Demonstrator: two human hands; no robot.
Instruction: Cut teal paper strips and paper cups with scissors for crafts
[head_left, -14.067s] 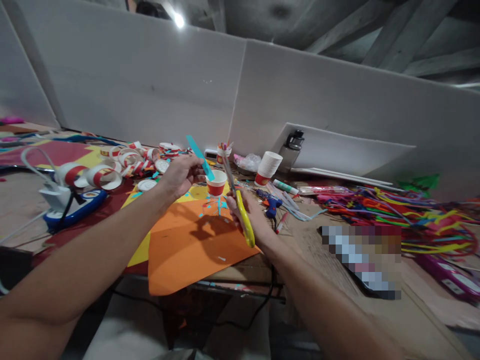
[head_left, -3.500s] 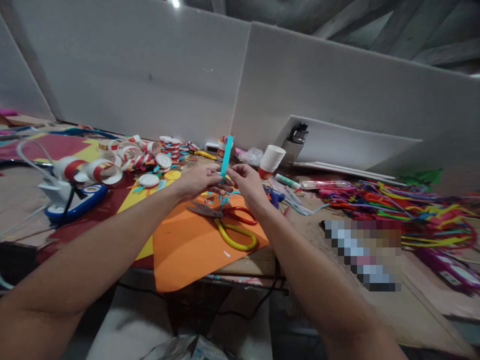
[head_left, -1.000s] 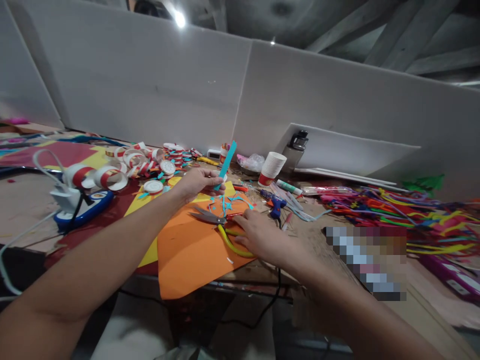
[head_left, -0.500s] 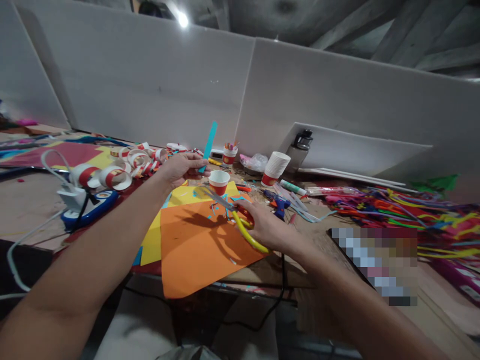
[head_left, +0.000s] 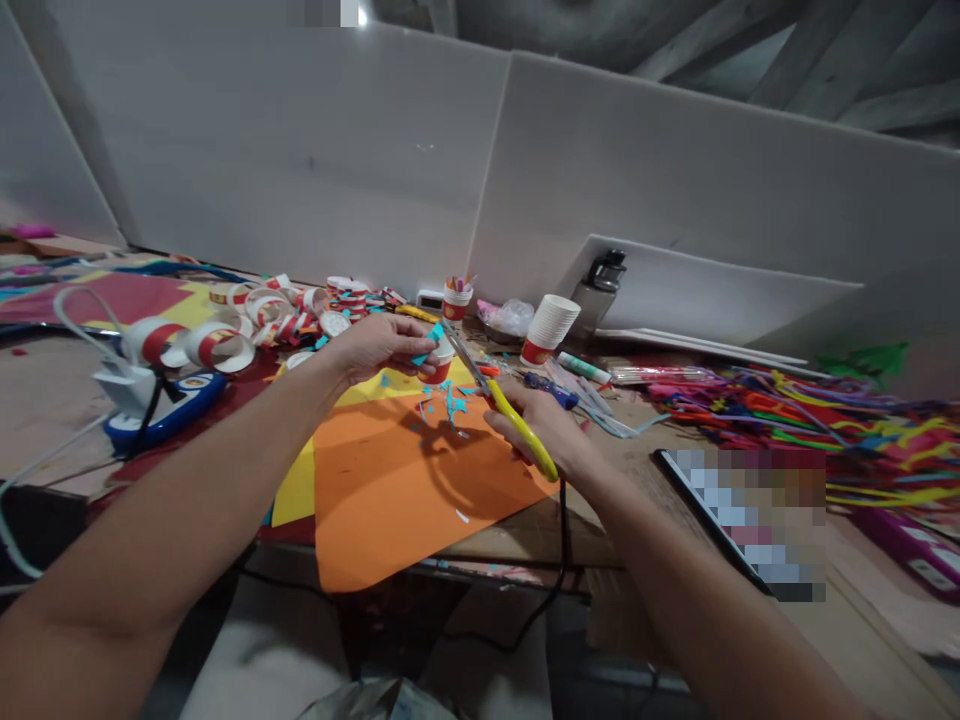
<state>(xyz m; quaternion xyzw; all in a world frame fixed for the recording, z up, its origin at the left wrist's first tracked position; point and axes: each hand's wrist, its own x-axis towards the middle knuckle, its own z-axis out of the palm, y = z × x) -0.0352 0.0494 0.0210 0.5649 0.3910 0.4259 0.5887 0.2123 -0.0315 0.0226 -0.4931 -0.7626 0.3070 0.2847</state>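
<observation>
Between the thumb and fingers of my left hand (head_left: 379,350) is a turquoise paper strip (head_left: 430,343), only a short piece of it showing. Yellow-handled scissors (head_left: 522,428) are in my right hand (head_left: 546,418), their blades pointing up and left near the strip; whether they touch it I cannot tell. Just behind the strip a red and white paper cup (head_left: 442,372) is partly hidden by my fingers. Under both hands lies an orange sheet (head_left: 390,500) over yellow paper (head_left: 295,490), with small turquoise scraps (head_left: 452,405) on it.
Cut cup rings (head_left: 217,345) and a blue power strip (head_left: 165,410) lie on the left. Behind are a cup of pencils (head_left: 457,300), stacked paper cups (head_left: 550,330) and a bottle (head_left: 598,290). A glue gun (head_left: 551,388) and colourful pipe cleaners (head_left: 780,420) lie right.
The strip has gone from standing tall to a short, tilted piece in view. My left hand has moved slightly right, and the scissors have risen, their blades now pointing more steeply upward.
</observation>
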